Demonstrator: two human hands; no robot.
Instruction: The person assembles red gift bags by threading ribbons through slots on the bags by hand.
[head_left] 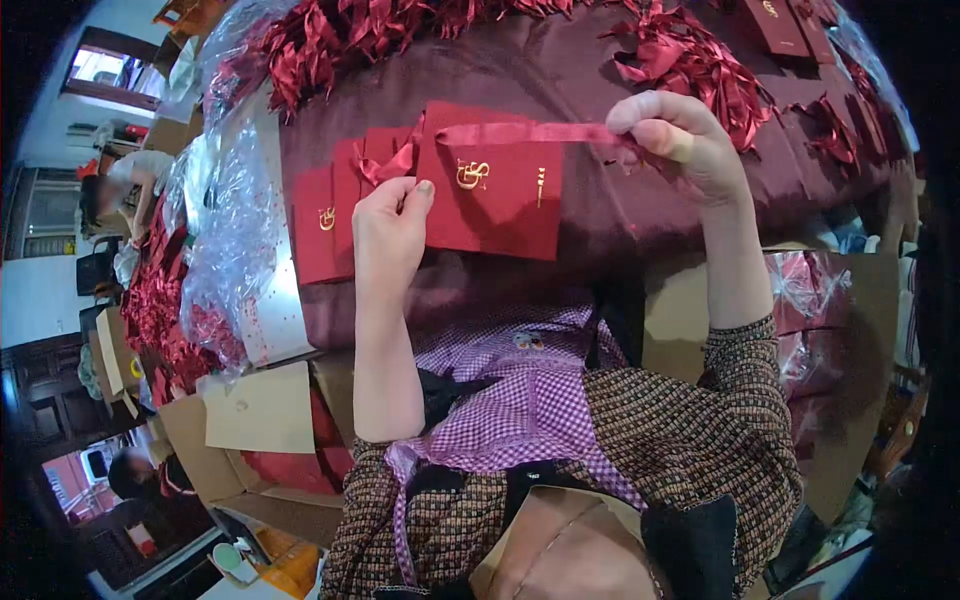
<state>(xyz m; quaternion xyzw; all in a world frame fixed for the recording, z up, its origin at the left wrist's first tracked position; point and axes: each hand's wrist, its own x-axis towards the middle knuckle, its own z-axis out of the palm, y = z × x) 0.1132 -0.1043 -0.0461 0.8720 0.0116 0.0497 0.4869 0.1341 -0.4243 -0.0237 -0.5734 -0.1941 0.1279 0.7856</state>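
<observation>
A flat red gift bag (495,215) with gold lettering lies on the dark maroon cloth. From a hole near its upper edge a red ribbon (560,132) stretches taut to the right. My right hand (685,145) pinches the far end of this ribbon, with a yellowish wrap on one finger. My left hand (392,225) is closed at the bag's left edge, thumb pressed against the finger; its exact hold is partly hidden. Beside it, more red gift bags (325,215) overlap underneath, and a looped ribbon (388,165) shows just above my left fingers.
Heaps of red ribbons (690,70) lie across the back of the cloth-covered table (600,60). Clear plastic wrap (235,220) bunches at the left. Open cardboard boxes (270,410) stand on both sides of my lap. Another person (140,185) is at the far left.
</observation>
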